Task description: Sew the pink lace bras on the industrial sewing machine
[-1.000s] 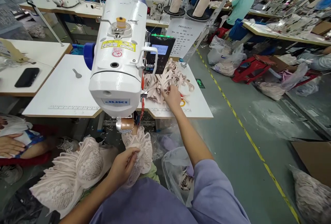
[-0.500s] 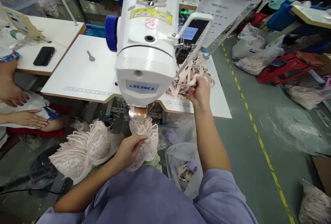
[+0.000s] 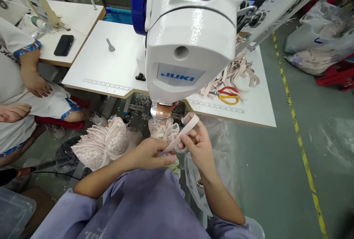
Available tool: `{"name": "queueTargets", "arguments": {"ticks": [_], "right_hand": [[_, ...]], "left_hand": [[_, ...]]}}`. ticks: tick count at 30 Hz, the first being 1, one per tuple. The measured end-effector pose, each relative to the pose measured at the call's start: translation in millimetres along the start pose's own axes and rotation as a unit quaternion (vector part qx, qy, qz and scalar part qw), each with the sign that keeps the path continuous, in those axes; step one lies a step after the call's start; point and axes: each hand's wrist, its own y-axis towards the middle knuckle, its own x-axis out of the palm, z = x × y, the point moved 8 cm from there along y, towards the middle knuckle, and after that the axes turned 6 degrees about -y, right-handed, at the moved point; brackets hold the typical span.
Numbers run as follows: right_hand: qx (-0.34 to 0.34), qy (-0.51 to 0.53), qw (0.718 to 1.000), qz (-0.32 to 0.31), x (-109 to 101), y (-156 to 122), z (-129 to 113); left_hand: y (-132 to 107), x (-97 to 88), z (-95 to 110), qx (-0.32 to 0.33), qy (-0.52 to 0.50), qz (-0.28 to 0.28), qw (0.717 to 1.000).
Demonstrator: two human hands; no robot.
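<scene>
A pale pink strap [image 3: 181, 133] runs slantwise between my two hands. My right hand [image 3: 199, 145] grips its upper part, where the strap loops over the fingers. At the lower end, my left hand [image 3: 155, 152] is closed on the strap, its fingertips partly hidden. Just beyond my hands a pale lace bra [image 3: 157, 127] hangs under the head of the white sewing machine [image 3: 190, 40]. To the left rests a stack of lace bras [image 3: 101, 143] with moulded cups.
On the table [image 3: 257, 112] to the right lie a heap of pink straps [image 3: 235, 69] and red-and-yellow scissors [image 3: 228, 95]. A small grey tool [image 3: 110, 44] lies on the left tabletop. Another person's hand [image 3: 35, 84] is at far left. A plastic bag [image 3: 193, 180] hangs below the table.
My right hand has come back from the strap heap with a strap, down beside my left hand. My left hand has moved from the lace onto the strap. The view has shifted closer to the machine.
</scene>
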Motion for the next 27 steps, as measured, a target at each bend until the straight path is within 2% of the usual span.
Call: {"name": "queueTargets", "arguments": {"ticks": [2, 5, 6, 9, 10, 11, 14, 15, 17, 20, 22, 24, 27], "right_hand": [[-0.024, -0.002, 0.999, 0.046, -10.7, 14.5, -0.7], [-0.029, 0.024, 0.994, 0.103, -23.4, 29.8, 7.0], [-0.016, 0.031, 0.996, 0.088, -20.8, 32.5, 12.0], [0.042, 0.017, 0.998, -0.045, 1.3, 32.1, 26.4], [0.052, 0.004, 0.996, -0.071, 4.7, 31.1, 28.6], [0.053, -0.007, 0.996, -0.069, 2.9, 32.1, 28.1], [0.009, -0.013, 0.999, 0.038, -21.7, 47.9, 13.0], [-0.005, -0.012, 0.998, 0.063, -28.3, 55.8, 6.6], [-0.021, -0.025, 0.997, 0.066, -31.9, 73.5, -4.1], [-0.034, -0.066, 0.997, 0.012, -20.3, 96.8, -14.6], [-0.063, -0.104, 0.993, -0.013, -9.7, 106.8, -21.9], [-0.109, -0.156, 0.982, -0.013, -1.0, 113.4, -31.1], [-0.185, -0.254, 0.949, 0.025, 6.3, 120.2, -45.5]], "left_hand": [[0.8, 3.0, -7.1, -0.033, -0.032, -0.01, 0.999], [3.4, -1.9, -10.5, -0.045, -0.091, 0.02, 0.995], [5.3, -3.2, -9.2, -0.041, -0.104, 0.028, 0.993], [14.5, -3.4, -2.3, -0.031, -0.101, 0.042, 0.993], [18.1, -2.7, 0.3, -0.027, -0.088, 0.045, 0.995], [21.5, -3.2, 3.5, -0.017, -0.07, 0.052, 0.996], [27.2, -12.8, 16.6, 0.073, 0.028, 0.089, 0.993], [26.6, -19.2, 20.0, 0.109, 0.079, 0.114, 0.984], [22.8, -35.6, 20.8, 0.148, 0.195, 0.18, 0.953], [16.3, -61.8, 11.1, 0.103, 0.322, 0.282, 0.898], [14.0, -71.9, 6.4, 0.056, 0.35, 0.307, 0.883], [13.1, -76.6, 7.3, 0.031, 0.353, 0.305, 0.884], [13.9, -80.7, 5.9, -0.002, 0.297, 0.255, 0.92]]}}
